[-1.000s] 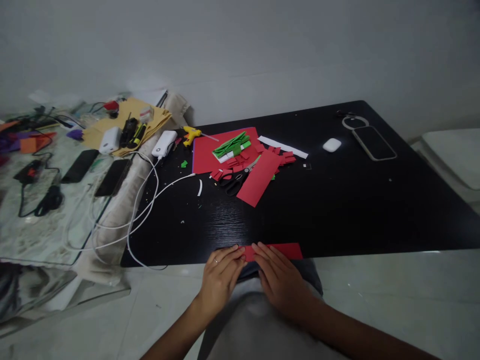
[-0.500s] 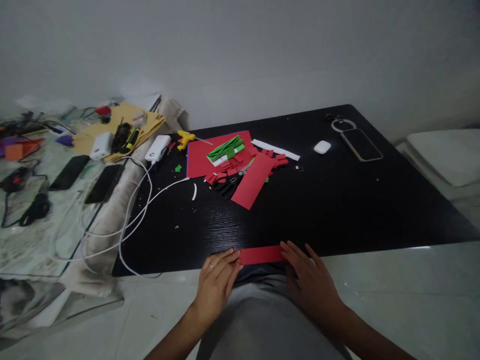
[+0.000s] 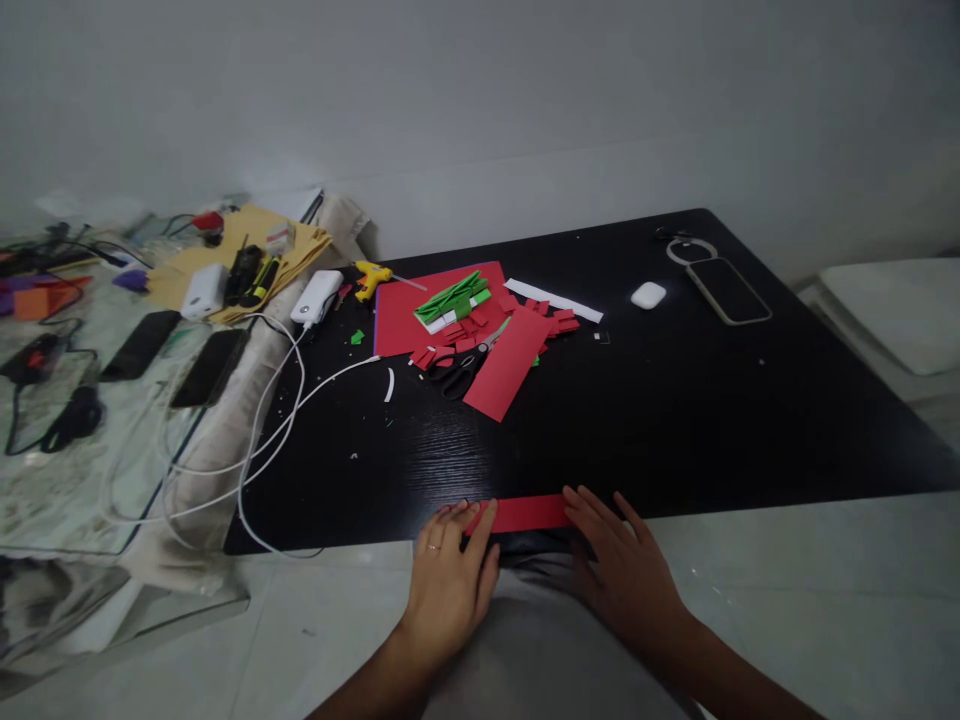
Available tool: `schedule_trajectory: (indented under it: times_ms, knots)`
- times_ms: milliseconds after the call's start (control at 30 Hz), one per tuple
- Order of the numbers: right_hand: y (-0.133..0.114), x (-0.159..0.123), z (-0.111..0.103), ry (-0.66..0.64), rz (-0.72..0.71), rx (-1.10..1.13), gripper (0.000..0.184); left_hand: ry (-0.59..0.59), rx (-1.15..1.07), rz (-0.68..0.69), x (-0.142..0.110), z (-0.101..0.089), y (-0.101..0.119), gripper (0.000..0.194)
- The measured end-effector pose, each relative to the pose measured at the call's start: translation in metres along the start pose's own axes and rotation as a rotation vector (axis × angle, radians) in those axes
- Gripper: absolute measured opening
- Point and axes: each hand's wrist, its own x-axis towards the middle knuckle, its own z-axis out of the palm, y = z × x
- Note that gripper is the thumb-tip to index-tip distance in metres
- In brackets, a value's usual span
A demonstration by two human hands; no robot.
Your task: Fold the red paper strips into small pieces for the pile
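A narrow red paper strip lies along the front edge of the black table, between my two hands. My left hand, with a ring on one finger, rests its outstretched fingertips flat on the strip's left end. At the right end, my right hand touches the paper with its fingers stretched and spread; its thumb is partly hidden in shadow. Farther back, a larger red paper piece partly covers scissors with black handles. Small folded red paper pieces and green folded paper are heaped behind them.
On the black table are a yellow glue gun, a white strip, a white earbud case and a phone case. White cables loop across its left side. A cluttered glass-topped table adjoins it.
My left hand has shifted right along the strip, with its fingers now more spread and its index finger on the paper. My right hand stays almost in place.
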Motion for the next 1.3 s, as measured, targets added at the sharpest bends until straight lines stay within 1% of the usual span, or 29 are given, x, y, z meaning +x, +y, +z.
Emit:
schedule_trajectory:
  times_ms: [167,367,533,600,633,700,733,767,800,900,1000,1067,1167,1300]
  knots:
    - [0.002,-0.004,0.001,-0.04,0.016,0.013,0.044,0.002,0.027,0.007,-0.004,-0.009,-0.016,0.046]
    - [0.002,-0.003,0.003,-0.033,0.021,0.003,0.042,0.022,0.034,0.027,-0.009,-0.02,-0.032,0.048]
    - [0.002,-0.004,0.0,-0.077,0.008,-0.008,0.039,0.021,0.034,0.022,-0.011,-0.02,-0.034,0.049]
    - [0.001,-0.003,-0.006,-0.089,0.017,0.024,0.044,0.035,0.034,0.016,-0.012,-0.019,-0.033,0.049]
    - [-0.001,-0.002,-0.009,-0.091,0.02,0.05,0.051,0.041,0.034,0.012,-0.012,-0.018,-0.032,0.048]
    - [-0.008,0.005,-0.015,-0.087,0.023,0.104,0.067,0.049,0.037,0.005,-0.013,-0.016,-0.031,0.047]
    - [-0.015,0.011,-0.017,-0.071,0.012,0.131,0.069,0.05,0.039,0.001,-0.014,-0.015,-0.03,0.047]
    - [-0.022,0.019,-0.019,-0.043,-0.016,0.162,0.068,0.051,0.039,-0.002,-0.014,-0.014,-0.03,0.047]
    - [-0.032,0.027,-0.019,-0.043,-0.04,0.194,0.065,0.049,0.039,-0.007,-0.015,-0.014,-0.03,0.047]
    - [-0.062,0.054,-0.017,-0.113,-0.175,0.331,0.055,0.037,0.034,-0.014,-0.017,-0.014,-0.03,0.048]
    - [-0.082,0.068,-0.007,-0.136,-0.218,0.41,0.052,0.032,0.025,-0.006,-0.019,-0.013,-0.031,0.047]
    - [-0.086,0.068,0.001,-0.182,-0.19,0.42,0.054,0.03,0.024,-0.015,-0.02,-0.012,-0.031,0.049]
    - [-0.082,0.059,0.008,-0.23,-0.161,0.385,0.058,0.045,0.02,-0.033,-0.021,-0.009,-0.03,0.054]
    - [-0.075,0.049,0.008,-0.244,-0.116,0.305,0.066,0.063,0.015,-0.039,-0.02,-0.007,-0.03,0.051]
